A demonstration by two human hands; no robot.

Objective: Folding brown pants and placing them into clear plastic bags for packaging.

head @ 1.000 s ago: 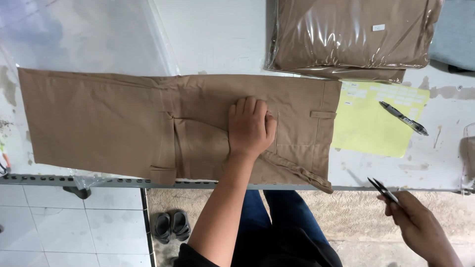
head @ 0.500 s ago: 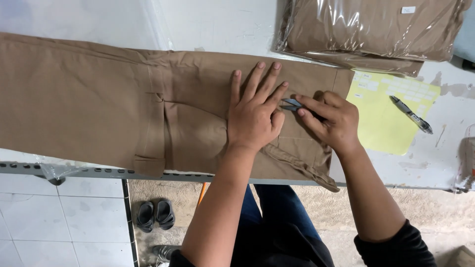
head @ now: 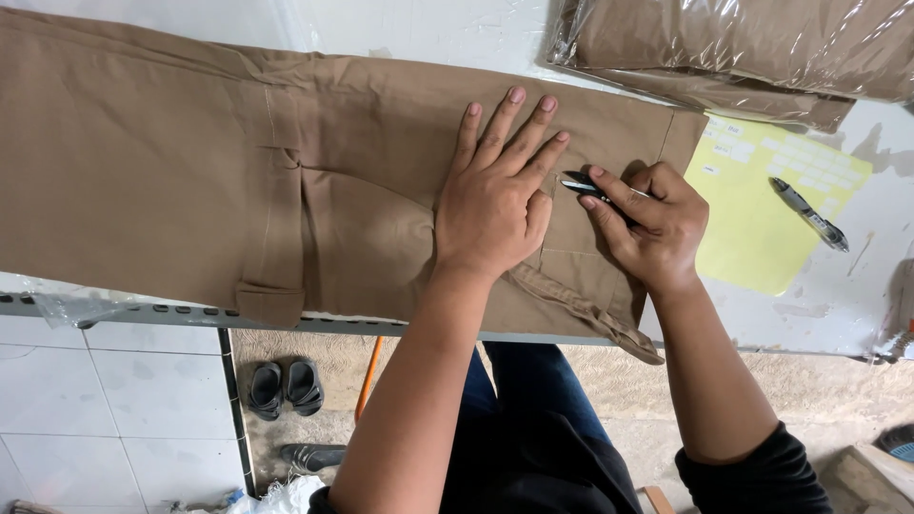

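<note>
A pair of tan trousers [head: 190, 181] lies flat across a white table [head: 838, 305]. My left hand [head: 495, 195] presses palm-down on the fabric near the waistband, fingers spread. My right hand [head: 652, 228] sits just right of it on the cloth, shut on small black thread snips [head: 586, 187] whose tip touches the fabric beside my left fingers.
A yellow sheet of paper [head: 771, 209] with a black pen [head: 809, 213] on it lies to the right. Tan garments wrapped in clear plastic [head: 733, 48] are stacked at the back right. Below the table edge are tiled floor and a pair of dark sandals [head: 284, 388].
My right hand came up from below the table with the snips and settled on the trousers beside my left hand. My left hand's fingers spread wider.
</note>
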